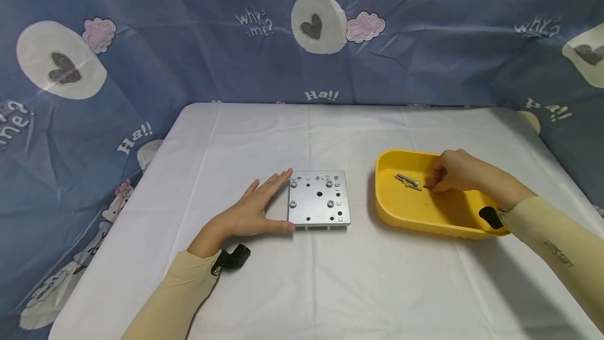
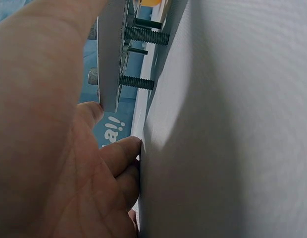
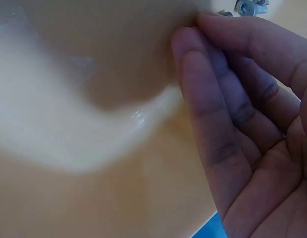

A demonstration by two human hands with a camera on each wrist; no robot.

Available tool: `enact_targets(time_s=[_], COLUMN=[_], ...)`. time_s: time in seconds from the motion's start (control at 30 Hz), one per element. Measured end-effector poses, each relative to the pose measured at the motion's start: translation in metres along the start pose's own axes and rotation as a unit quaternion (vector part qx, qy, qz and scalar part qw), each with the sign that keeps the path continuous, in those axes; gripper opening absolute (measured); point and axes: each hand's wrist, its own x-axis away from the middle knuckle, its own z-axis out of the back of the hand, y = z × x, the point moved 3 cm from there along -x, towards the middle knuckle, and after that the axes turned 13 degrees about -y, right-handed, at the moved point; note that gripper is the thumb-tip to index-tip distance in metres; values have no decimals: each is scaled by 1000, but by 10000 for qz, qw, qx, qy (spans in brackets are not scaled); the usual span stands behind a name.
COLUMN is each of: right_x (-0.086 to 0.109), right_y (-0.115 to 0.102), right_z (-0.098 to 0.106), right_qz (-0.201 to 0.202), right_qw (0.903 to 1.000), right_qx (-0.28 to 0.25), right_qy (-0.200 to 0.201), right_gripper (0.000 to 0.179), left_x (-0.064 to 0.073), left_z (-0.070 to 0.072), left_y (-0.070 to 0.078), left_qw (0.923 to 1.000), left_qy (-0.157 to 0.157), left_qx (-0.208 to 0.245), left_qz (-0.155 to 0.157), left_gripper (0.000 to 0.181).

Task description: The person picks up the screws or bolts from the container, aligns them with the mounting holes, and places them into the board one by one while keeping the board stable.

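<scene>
A square, silver-grey metal plate [image 1: 313, 208] lies near the middle of the table [image 1: 264, 298], along the fingertip side of the left hand [image 1: 247, 218]. That hand is spread, fingers straight rather than wrapped, with the forefinger at the plate's far left corner and the thumb at its near left one. The plate is flat and dull-shiny, dotted with dark round holes and small square marks; four socket-head screws [image 1: 331, 203] sit on top. Threaded shanks [image 2: 146, 35] show beneath it (the left wrist view catches them side-on), pointing at the white cloth.

Right of the plate, well apart, is a yellow tray [image 1: 401, 211] with rounded corners. Inside, the right hand [image 1: 456, 173] has its fingers curled, tips close together beside a small dark metal piece [image 1: 428, 187]; whether they pinch it, I cannot tell. Loose screws [image 1: 411, 181] lie just left of that piece. Behind the table hangs blue patterned fabric [image 1: 212, 56].
</scene>
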Motion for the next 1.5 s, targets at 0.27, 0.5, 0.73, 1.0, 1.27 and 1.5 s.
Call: enact_targets(time_s=[0.27, 0.5, 0.73, 1.0, 1.27, 1.5], right_x=[-1, -2, -2, -2, -3, -4], right_y=[3, 2, 1, 0, 1, 1], right_z=[0, 1, 2, 2, 2, 2], right_qz=[-63, -81, -88, -107, -147, -31], right_qw=[9998, 9995, 9995, 9995, 9993, 9994], right_qx=[-115, -204, -188, -164, -188, -84], right_qy=[-145, -248, -231, -236, -276, -326], right_gripper=[14, 14, 13, 14, 14, 15], left_x=[1, 1, 2, 2, 2, 4], left_z=[2, 1, 3, 2, 1, 3], left_y=[1, -1, 0, -1, -1, 0], left_qw=[10000, 10000, 10000, 10000, 10000, 10000], left_qy=[11, -22, -15, -62, -48, -20], left_qx=[-15, 18, -1, -17, -3, 21], left_qz=[-30, -21, -38, -13, -47, -83], left_gripper=[125, 126, 126, 125, 125, 126])
